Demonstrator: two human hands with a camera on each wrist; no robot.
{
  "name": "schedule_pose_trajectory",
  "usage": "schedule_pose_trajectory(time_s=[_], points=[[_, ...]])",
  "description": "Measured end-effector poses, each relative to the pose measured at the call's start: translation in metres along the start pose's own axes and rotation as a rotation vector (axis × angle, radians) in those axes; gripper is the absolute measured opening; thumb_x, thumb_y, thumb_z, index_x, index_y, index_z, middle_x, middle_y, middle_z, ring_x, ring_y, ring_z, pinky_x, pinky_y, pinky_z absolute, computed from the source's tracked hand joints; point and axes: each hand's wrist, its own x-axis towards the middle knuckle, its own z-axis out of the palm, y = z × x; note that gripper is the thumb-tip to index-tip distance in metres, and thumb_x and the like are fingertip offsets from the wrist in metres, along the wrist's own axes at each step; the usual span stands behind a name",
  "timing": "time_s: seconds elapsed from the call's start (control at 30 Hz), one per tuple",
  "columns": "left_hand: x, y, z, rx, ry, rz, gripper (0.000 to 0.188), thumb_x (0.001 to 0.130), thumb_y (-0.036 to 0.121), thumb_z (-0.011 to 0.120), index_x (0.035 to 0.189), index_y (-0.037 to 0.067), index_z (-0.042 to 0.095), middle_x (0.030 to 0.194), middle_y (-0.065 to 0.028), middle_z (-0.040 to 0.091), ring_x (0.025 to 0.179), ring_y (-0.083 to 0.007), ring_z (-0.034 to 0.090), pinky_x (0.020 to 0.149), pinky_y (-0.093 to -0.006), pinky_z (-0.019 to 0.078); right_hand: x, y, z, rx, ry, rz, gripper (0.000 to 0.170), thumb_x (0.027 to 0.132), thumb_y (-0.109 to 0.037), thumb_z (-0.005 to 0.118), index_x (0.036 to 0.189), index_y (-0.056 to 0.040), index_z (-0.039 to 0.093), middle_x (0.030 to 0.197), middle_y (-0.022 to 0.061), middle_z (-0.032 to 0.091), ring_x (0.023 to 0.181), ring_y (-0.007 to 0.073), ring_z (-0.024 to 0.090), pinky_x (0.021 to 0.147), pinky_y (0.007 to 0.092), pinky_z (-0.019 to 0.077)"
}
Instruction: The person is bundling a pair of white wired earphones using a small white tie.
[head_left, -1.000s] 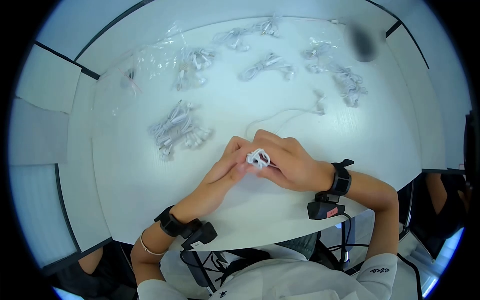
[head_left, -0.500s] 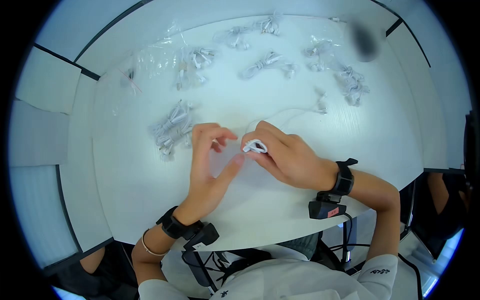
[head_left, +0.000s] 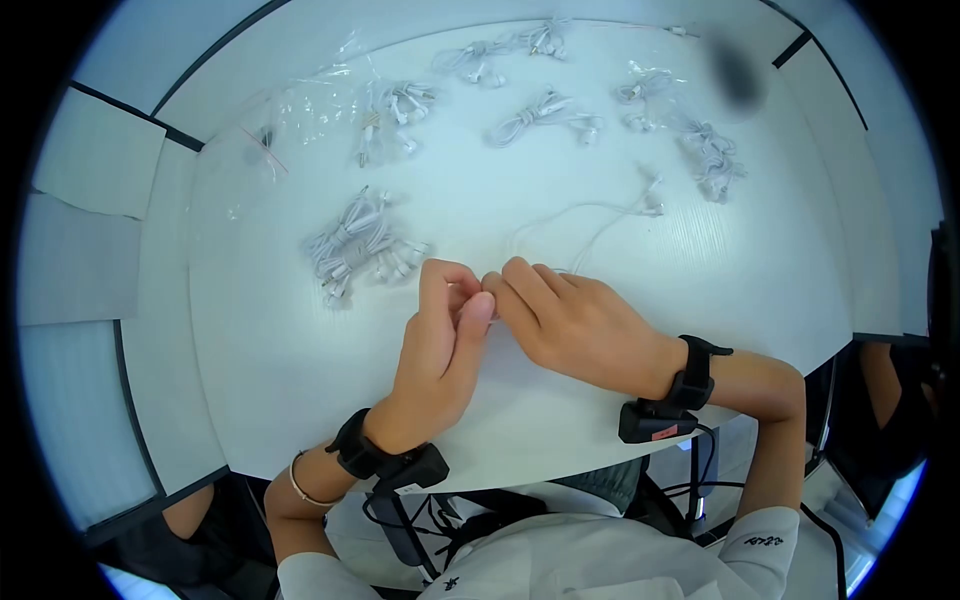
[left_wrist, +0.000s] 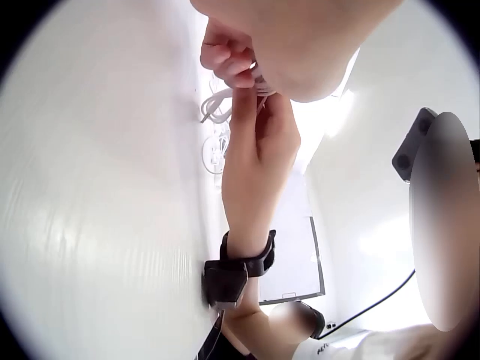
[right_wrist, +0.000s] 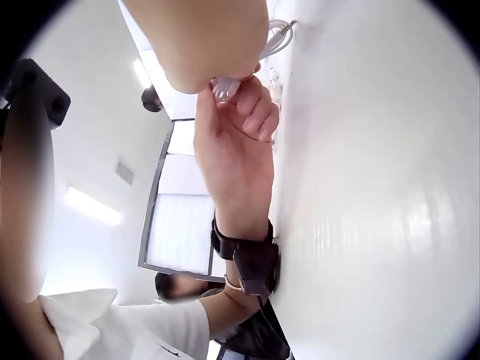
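My left hand (head_left: 440, 345) and right hand (head_left: 590, 325) meet at the fingertips near the front of the table. Between them is the wound-up cord of white wired earphones, hidden from above. In the left wrist view, loops of the cord (left_wrist: 215, 109) stick out beyond the right hand's pinching fingers. The right wrist view shows the left thumb and fingers pinching the white coil's end (right_wrist: 223, 88), while a metal plug (right_wrist: 289, 26) juts out on the far side. A thin stretch of earphone cord (head_left: 585, 208) runs from the hands to earbuds (head_left: 652, 205) on the table.
Left of the hands lies a bundle of several white earphones (head_left: 355, 245). Further back are more coiled earphones (head_left: 540, 120), some beside clear plastic (head_left: 330, 100), and another bundle (head_left: 712, 160) at the right. Low white partitions (head_left: 85, 250) border the table.
The left hand let go of the coil and spread its fingers, then came back to pinch it. The right hand kept its hold and turned, so the coil's end no longer shows from above.
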Motion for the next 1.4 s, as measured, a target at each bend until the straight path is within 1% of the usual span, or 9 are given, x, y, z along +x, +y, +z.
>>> schedule_pose_trajectory(time_s=[0.1, 0.3, 0.63, 0.73, 0.83, 0.97, 1.17, 1.27, 1.4], points=[[0.0, -0.002, 0.004, 0.007, 0.075, 0.004, 0.008, 0.096, 0.008, 0.039, 0.099, 0.003, 0.034, 0.073, -0.0037, 0.044, 0.062, -0.0069, 0.037, 0.057, -0.0226, 0.0335, 0.001, 0.003, 0.002, 0.101, 0.009, 0.053, 0.031, 0.073, -0.007, 0.058, 0.102, 0.0033, 0.052, 0.084, 0.0078, 0.047, 0.069, 0.0164, 0.054, 0.057, 0.0244, 0.0475], [0.005, 0.003, 0.001, -0.097, 0.027, -0.069, 0.006, 0.096, 0.008, 0.04, 0.096, 0.004, 0.035, 0.079, -0.0019, 0.042, 0.068, -0.0065, 0.035, 0.061, -0.0215, 0.0329, 0.001, 0.018, 0.007, 0.194, 0.068, 0.055, 0.03, 0.074, -0.014, 0.064, 0.1, -0.001, 0.055, 0.089, 0.0083, 0.05, 0.075, 0.0203, 0.053, 0.069, 0.0309, 0.0462], [0.009, 0.005, -0.012, -0.127, -0.063, -0.042, 0.01, 0.097, 0.011, 0.041, 0.1, 0.006, 0.033, 0.084, -0.0026, 0.043, 0.069, -0.0069, 0.037, 0.061, -0.0201, 0.0333, 0.005, 0.037, 0.004, 0.366, 0.122, 0.053, 0.023, 0.071, -0.015, 0.068, 0.089, -0.0089, 0.054, 0.092, 0.0034, 0.047, 0.071, 0.0185, 0.049, 0.063, 0.0303, 0.0435], [0.009, 0.008, -0.015, -0.166, -0.09, -0.125, 0.013, 0.098, 0.014, 0.039, 0.105, 0.005, 0.034, 0.085, -0.0033, 0.046, 0.07, -0.0074, 0.039, 0.062, -0.02, 0.0352, 0.006, 0.037, 0.003, 0.248, 0.08, 0.005, 0.021, 0.073, -0.015, 0.064, 0.086, -0.006, 0.05, 0.081, 0.0051, 0.046, 0.07, 0.0176, 0.051, 0.064, 0.0285, 0.0444], [0.012, 0.007, -0.015, -0.143, -0.141, -0.09, 0.019, 0.098, 0.017, 0.038, 0.112, 0.004, 0.038, 0.085, -0.0031, 0.049, 0.069, -0.0076, 0.04, 0.063, -0.0196, 0.0361, 0.004, 0.038, 0.002, 0.164, -0.017, -0.056, 0.019, 0.073, -0.012, 0.059, 0.088, -0.0049, 0.051, 0.073, 0.0032, 0.046, 0.065, 0.0153, 0.051, 0.059, 0.0266, 0.0431], [0.011, 0.01, -0.015, -0.115, -0.141, -0.189, 0.024, 0.098, 0.017, 0.037, 0.116, 0.003, 0.046, 0.084, -0.0016, 0.051, 0.069, -0.0071, 0.04, 0.063, -0.0194, 0.0358, 0.0, 0.036, 0.011, 0.073, 0.036, -0.129, 0.016, 0.071, -0.009, 0.058, 0.085, -0.0039, 0.053, 0.073, 0.0029, 0.048, 0.061, 0.0131, 0.05, 0.053, 0.0247, 0.0409], [0.01, 0.021, -0.011, 0.055, -0.083, -0.191, 0.025, 0.098, 0.02, 0.039, 0.11, 0.001, 0.051, 0.078, -0.0012, 0.048, 0.068, -0.0067, 0.039, 0.063, -0.019, 0.0337, -0.001, 0.032, 0.011, 0.003, 0.029, -0.119, 0.013, 0.071, -0.009, 0.058, 0.083, -0.0047, 0.053, 0.071, 0.0026, 0.047, 0.059, 0.0125, 0.049, 0.053, 0.024, 0.0398], [0.012, 0.015, -0.007, 0.146, -0.072, -0.087, 0.028, 0.098, 0.024, 0.041, 0.103, -0.001, 0.054, 0.071, -0.0007, 0.046, 0.066, -0.0064, 0.038, 0.06, -0.0194, 0.033, 0.001, 0.028, 0.009, -0.022, 0.036, -0.115, 0.012, 0.071, -0.009, 0.057, 0.081, -0.006, 0.051, 0.069, 0.0021, 0.045, 0.057, 0.0123, 0.047, 0.052, 0.0238, 0.0384], [0.015, 0.01, -0.013, 0.054, -0.088, -0.209, 0.03, 0.097, 0.027, 0.043, 0.092, 0.0, 0.055, 0.065, -0.0009, 0.049, 0.057, -0.0056, 0.04, 0.052, -0.0194, 0.0334, 0.002, 0.025, 0.006, -0.069, 0.026, -0.084, 0.012, 0.07, -0.01, 0.057, 0.077, -0.008, 0.048, 0.067, 0.0015, 0.042, 0.055, 0.012, 0.044, 0.052, 0.0233, 0.037]])
